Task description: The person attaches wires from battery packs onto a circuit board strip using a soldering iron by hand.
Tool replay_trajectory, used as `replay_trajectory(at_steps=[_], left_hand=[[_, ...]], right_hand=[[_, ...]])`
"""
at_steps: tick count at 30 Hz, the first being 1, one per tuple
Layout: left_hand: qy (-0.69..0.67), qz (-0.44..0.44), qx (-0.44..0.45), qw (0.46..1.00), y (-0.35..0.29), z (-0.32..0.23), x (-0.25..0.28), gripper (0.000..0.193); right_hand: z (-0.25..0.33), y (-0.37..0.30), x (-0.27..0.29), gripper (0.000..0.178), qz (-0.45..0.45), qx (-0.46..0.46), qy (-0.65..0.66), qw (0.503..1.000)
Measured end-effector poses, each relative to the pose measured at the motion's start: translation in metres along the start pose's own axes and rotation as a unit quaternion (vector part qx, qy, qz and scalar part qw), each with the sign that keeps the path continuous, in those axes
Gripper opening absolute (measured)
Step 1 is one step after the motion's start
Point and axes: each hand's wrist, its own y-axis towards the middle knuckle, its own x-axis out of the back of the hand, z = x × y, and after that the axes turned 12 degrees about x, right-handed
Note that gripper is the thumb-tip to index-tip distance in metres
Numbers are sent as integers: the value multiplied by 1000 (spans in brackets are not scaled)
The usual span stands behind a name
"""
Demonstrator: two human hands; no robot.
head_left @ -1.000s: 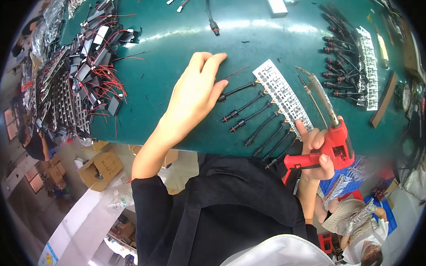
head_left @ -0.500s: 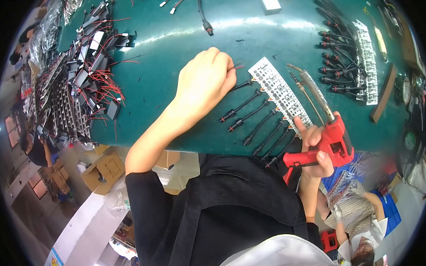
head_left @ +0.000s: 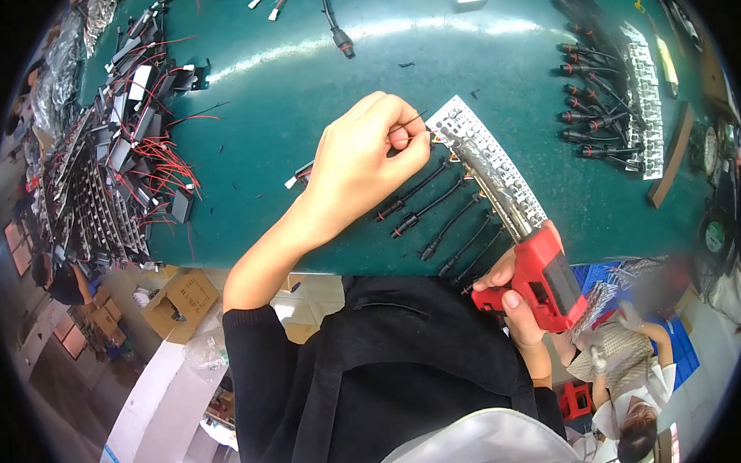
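My right hand (head_left: 516, 312) is wrapped round the handle of a red soldering gun (head_left: 549, 278). Its long metal barrel slants across a white circuit board strip (head_left: 505, 157), and the tip is at the strip's upper left end. Close to that tip, my left hand (head_left: 368, 150) is closed in a pinch on a thin wire (head_left: 415, 120). A wire lead with a white plug (head_left: 292, 182) sticks out behind the left wrist. Several black cables with round connectors (head_left: 419, 215) run from the strip's near edge; solder contact itself is too small to make out.
At the right lies another white board strip (head_left: 645, 108) with black cables (head_left: 590, 101), beside a brown bar (head_left: 670, 156). Black cases with red wires (head_left: 151, 133) are heaped at the left. One loose black cable (head_left: 341, 38) lies at the far side. A co-worker (head_left: 633, 377) sits lower right.
The soldering gun has swung left, from beyond the strip to over it, its tip now near the wire end. My left hand has turned, showing its pinching fingers, and moved closer to the strip.
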Motion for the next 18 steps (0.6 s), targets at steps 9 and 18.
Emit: replay_trajectory(at_steps=[9, 18], left_hand=[[44, -42, -47, 997, 0, 5, -7, 15], [44, -58, -46, 996, 4, 6, -6, 15]], right_hand=[[0, 2, 4, 84, 31, -19, -40, 999], [9, 5, -5, 89, 22, 1, -42, 999]])
